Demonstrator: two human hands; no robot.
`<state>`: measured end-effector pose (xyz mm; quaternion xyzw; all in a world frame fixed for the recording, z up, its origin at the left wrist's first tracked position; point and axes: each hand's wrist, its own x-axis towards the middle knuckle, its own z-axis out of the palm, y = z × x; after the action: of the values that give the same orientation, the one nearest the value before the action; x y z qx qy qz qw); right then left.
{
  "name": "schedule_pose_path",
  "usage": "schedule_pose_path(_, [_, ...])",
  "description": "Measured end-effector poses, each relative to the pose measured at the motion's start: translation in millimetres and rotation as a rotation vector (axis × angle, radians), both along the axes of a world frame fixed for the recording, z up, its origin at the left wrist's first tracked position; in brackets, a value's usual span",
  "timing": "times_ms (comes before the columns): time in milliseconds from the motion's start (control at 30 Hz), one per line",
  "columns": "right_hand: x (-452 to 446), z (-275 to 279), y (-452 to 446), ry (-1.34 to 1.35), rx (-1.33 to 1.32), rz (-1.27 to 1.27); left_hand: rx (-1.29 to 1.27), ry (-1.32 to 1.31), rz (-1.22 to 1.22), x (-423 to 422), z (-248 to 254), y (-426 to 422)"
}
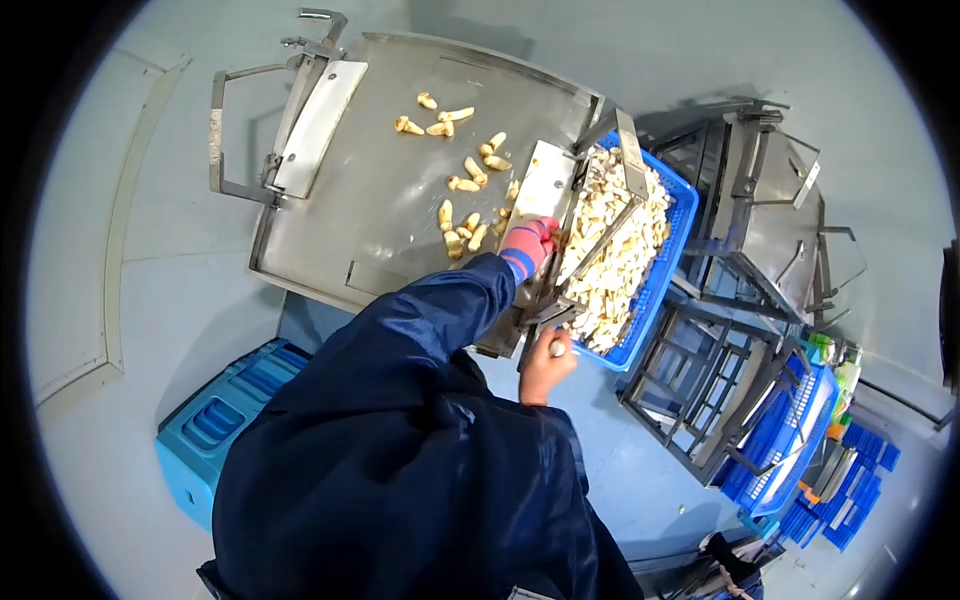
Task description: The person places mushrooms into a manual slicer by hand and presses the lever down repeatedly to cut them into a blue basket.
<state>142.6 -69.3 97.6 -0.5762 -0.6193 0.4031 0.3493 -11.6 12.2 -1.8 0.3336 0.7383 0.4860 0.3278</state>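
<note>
My left hand [530, 247], in a pink and blue striped glove, rests at the lower end of a white board [543, 185] beside a metal cutter frame [600, 245]. Its fingers are curled; what they hold is hidden. Bare, my right hand [546, 368] is wrapped round the cutter's handle [557, 349] at the near end of the frame. Several whole pale mushrooms [475, 170] lie scattered on the steel table [400, 190]. Just right of the cutter, a blue basket [683, 205] holds a heap of sliced pieces [625, 230].
Another white board with a metal frame [320, 130] stands at the table's left edge. A blue-green bin [215, 425] is on the floor at lower left. Steel stands [765, 205] and blue crates [790, 450] are at right.
</note>
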Motion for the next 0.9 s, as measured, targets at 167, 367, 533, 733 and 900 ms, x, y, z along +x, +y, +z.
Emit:
schedule_pose_path(167, [3, -1, 0, 0.009, -0.015, 0.021, -0.006, -0.135, -0.106, -14, -5, 14])
schedule_pose_path(367, [26, -64, -12, 0.036, -0.049, 0.051, 0.002, -0.231, -0.198, -18, -14, 10])
schedule_pose_path(533, [-2, 20, 3, 0.007, -0.031, -0.014, 0.186, -0.440, -0.130, -7, -66, 23])
schedule_pose_path(733, [6, -9, -7, -0.052, 0.047, 0.038, -0.052, -0.183, -0.141, -11, -17, 16])
schedule_pose_path(900, [13, -23, -5, 0.018, -0.030, 0.006, -0.038, -0.040, -0.182, -8, -20, 14])
